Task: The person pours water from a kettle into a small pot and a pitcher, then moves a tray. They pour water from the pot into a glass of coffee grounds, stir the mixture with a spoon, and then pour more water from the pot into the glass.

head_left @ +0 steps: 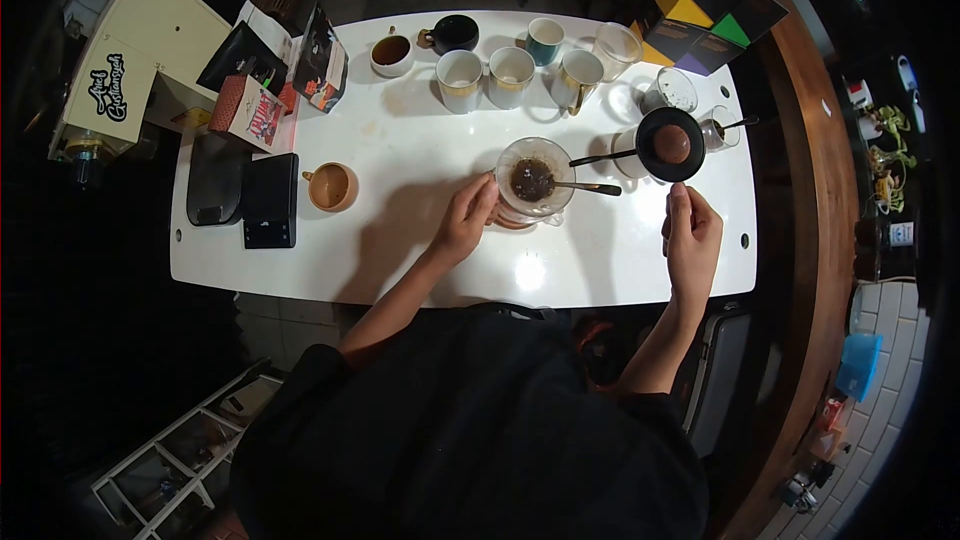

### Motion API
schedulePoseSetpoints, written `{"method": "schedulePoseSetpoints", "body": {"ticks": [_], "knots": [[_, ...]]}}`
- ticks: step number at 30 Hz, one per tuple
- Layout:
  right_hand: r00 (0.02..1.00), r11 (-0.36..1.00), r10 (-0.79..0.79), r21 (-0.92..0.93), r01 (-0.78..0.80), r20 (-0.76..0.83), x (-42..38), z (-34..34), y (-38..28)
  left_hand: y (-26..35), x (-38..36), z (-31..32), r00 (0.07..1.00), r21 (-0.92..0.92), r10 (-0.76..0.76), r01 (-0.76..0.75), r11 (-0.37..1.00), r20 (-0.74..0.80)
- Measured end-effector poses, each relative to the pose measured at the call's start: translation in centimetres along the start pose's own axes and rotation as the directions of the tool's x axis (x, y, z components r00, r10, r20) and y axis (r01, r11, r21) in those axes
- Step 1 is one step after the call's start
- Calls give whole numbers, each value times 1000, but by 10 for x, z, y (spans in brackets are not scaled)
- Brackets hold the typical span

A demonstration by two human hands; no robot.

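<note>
A clear glass coffee dripper with wet dark grounds sits on a glass server. A metal spoon rests in the dripper, its handle pointing right. My left hand is closed at the dripper's left side, its fingertips partly hidden. To the right, my right hand is closed at the near rim of a black round dish with a round brown mass inside. A thin dark handle extends left from beside this dish. Behind it, a pale cup is partly covered.
Several cups, among them a white-gold mug and a teal cup, line the table's far side. A tan cup and a black scale are at left. Boxes stand behind the scale; glasses stand at right.
</note>
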State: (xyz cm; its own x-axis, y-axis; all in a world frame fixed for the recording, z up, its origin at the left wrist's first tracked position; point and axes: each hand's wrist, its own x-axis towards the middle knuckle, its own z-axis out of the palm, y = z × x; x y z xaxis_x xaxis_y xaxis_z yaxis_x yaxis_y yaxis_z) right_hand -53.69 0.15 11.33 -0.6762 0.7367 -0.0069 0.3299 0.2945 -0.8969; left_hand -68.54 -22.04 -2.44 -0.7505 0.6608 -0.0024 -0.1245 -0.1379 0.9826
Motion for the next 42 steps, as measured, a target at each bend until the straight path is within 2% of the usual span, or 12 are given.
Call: {"method": "schedulePoseSetpoints", "body": {"ticks": [3, 5, 12, 18, 20, 26, 35, 42], "knots": [[999, 999, -15, -31, 15, -31, 5, 0, 4, 2, 0, 2, 1000, 13, -5, 5, 1000, -22], [996, 996, -84, -35, 83, -43, 11, -1, 13, 4, -1, 4, 999, 19, -5, 6, 1000, -34], [998, 998, -40, -44, 37, -56, 18, 3, 2, 1, 1, -1, 1000, -14, -16, 16, 1000, 12], [993, 994, -102, -29, 101, -51, 29, 13, 8, 2, -1, 1, 999, 43, -22, 24, 999, -43], [999, 999, -38, -18, 38, -16, 29, 15, 5, -2, 0, -2, 1000, 22, -18, 18, 1000, -19], [1000, 1000, -15, 23, 15, 9, 28, 19, 4, 3, 0, 0, 1000, 15, -23, 23, 1000, -13], [996, 996, -82, -30, 82, -23, 27, 10, 17, 3, 0, 1, 1000, 2, -26, 26, 1000, -13], [998, 997, -50, -61, 48, -26, 16, -1, 21, 3, 0, 0, 999, 1, -40, 40, 999, -11]]}}
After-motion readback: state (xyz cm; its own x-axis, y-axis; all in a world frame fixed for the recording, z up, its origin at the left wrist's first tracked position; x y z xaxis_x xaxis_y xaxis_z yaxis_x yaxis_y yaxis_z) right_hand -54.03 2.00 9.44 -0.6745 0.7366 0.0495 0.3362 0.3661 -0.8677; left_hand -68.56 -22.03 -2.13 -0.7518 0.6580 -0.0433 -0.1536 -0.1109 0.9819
